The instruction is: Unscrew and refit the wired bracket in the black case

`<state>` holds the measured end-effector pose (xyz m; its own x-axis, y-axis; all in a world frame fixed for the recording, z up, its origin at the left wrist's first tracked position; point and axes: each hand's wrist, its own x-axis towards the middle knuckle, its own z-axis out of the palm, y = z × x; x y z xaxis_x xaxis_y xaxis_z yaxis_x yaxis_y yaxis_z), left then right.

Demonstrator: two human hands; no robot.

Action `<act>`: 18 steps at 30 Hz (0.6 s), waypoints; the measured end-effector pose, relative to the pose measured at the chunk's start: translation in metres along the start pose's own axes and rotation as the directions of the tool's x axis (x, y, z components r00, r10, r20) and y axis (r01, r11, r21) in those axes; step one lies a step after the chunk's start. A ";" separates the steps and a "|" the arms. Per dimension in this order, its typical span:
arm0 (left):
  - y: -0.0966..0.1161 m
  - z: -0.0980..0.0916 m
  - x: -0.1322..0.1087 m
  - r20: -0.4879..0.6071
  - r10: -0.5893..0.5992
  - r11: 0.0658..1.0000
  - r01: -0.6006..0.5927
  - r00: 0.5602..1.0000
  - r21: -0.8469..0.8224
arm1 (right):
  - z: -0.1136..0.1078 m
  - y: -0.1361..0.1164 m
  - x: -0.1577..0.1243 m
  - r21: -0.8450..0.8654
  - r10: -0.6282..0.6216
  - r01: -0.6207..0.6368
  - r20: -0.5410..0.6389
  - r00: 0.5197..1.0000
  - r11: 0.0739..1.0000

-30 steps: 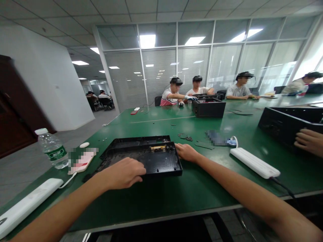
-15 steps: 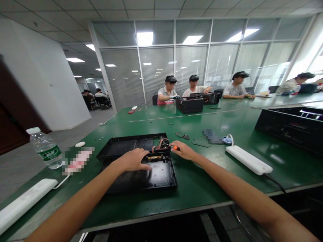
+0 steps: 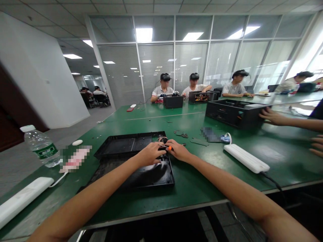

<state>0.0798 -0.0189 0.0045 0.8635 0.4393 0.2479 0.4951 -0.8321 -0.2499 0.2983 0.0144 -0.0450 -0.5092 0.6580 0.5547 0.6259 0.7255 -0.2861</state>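
Note:
A black plastic case [image 3: 141, 178] lies opened out on the green table, its two shallow halves side by side. In my right hand [image 3: 179, 151] is a screwdriver [image 3: 170, 148] with an orange handle, its thin shaft pointing left over the inner right corner of the case. My left hand [image 3: 150, 154] reaches over the case, thumb and fingers apart, fingertips close to the shaft. Wires [image 3: 161, 138] show just behind the fingers. The screwdriver's tip and the parts under my hands are mostly hidden.
White power strips [image 3: 246, 158] lie on either side, with a water bottle [image 3: 41, 146] at left. Small dark scraps [image 3: 181, 134] lie beyond the case. At right a co-worker's hand [image 3: 274, 117] touches a large black box [image 3: 224, 114]. Other people sit across the table.
My left hand has moved right, closer to the screwdriver, and the right hand has shifted slightly left. The co-worker's large black box has moved left across the table, and their hands have come into view.

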 end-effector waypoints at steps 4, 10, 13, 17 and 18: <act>0.000 0.010 0.014 0.023 0.122 0.992 -0.122 0.992 -0.020 | -0.017 0.016 0.004 0.058 0.063 -0.052 -0.208 0.976 0.997; 0.000 0.018 0.013 0.000 0.155 0.988 -0.155 0.988 0.000 | -0.032 0.037 0.002 0.118 0.080 -0.049 -0.274 0.959 0.992; 0.002 0.015 0.011 -0.006 0.181 0.983 -0.181 0.984 -0.012 | -0.031 0.035 0.000 0.083 0.058 -0.041 -0.216 0.975 0.996; 0.002 0.007 0.005 -0.023 0.158 0.985 -0.160 0.987 -0.061 | -0.031 0.030 0.000 0.046 0.023 -0.015 -0.183 0.983 0.999; 0.001 0.004 0.003 -0.038 0.129 0.987 -0.131 0.991 -0.087 | -0.031 0.030 0.001 0.046 0.020 -0.011 -0.187 0.982 0.999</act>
<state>0.0831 -0.0168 0.0012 0.9156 0.3154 0.2494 0.3670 -0.9090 -0.1977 0.3350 0.0299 -0.0287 -0.3771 0.6229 0.6854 0.6042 0.7263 -0.3277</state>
